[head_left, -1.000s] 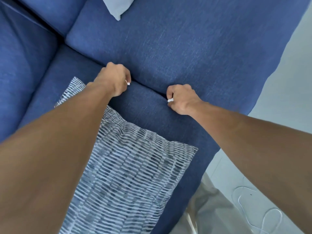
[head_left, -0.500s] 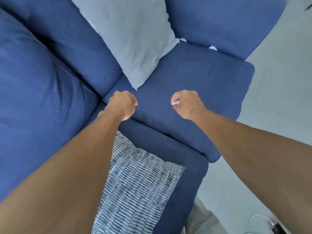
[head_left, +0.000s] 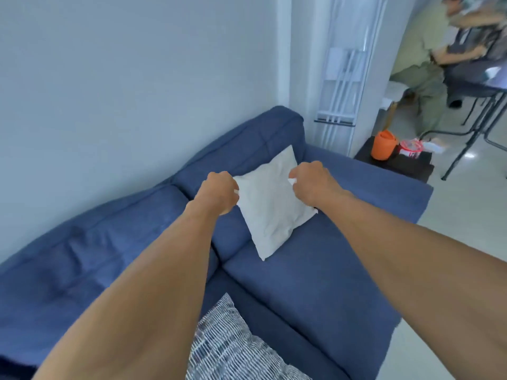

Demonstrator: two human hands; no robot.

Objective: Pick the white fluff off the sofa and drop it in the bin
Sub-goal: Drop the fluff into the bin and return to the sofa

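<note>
The person is holding both arms out over the blue sofa (head_left: 315, 283), with each hand curled into a loose fist, which is probably keeping such light scraps from slipping away or drifting off. The right hand (head_left: 312, 185) is closing its fingers (head_left: 296, 175) tightly and pinching the white fluff (head_left: 291, 182) at the thumb side, so only a small bit is poking out. The left hand (head_left: 218, 192) is curling in the same way, and a second tuft (head_left: 236, 192) seems to be showing as a white sliver at its fingertips, though the pale cushion (head_left: 271, 215) behind it is making that hard to confirm. Both hands are hovering in the air above the seat, clear of the fabric and near each other, in front of that cushion, which is leaning against the backrest. A striped cushion (head_left: 233, 346) is lying lower on the seat, beneath the forearms. The visible scrap in the right hand is pointing toward the left hand, but it is too small and shapeless to be showing any real long axis, and being soft it is unlikely to matter which way it is facing when dropped. No bin is clearly showing; an orange container (head_left: 382, 145) is sitting on a dark stand (head_left: 406, 163) beyond the sofa's end, and I cannot tell what it is.
</note>
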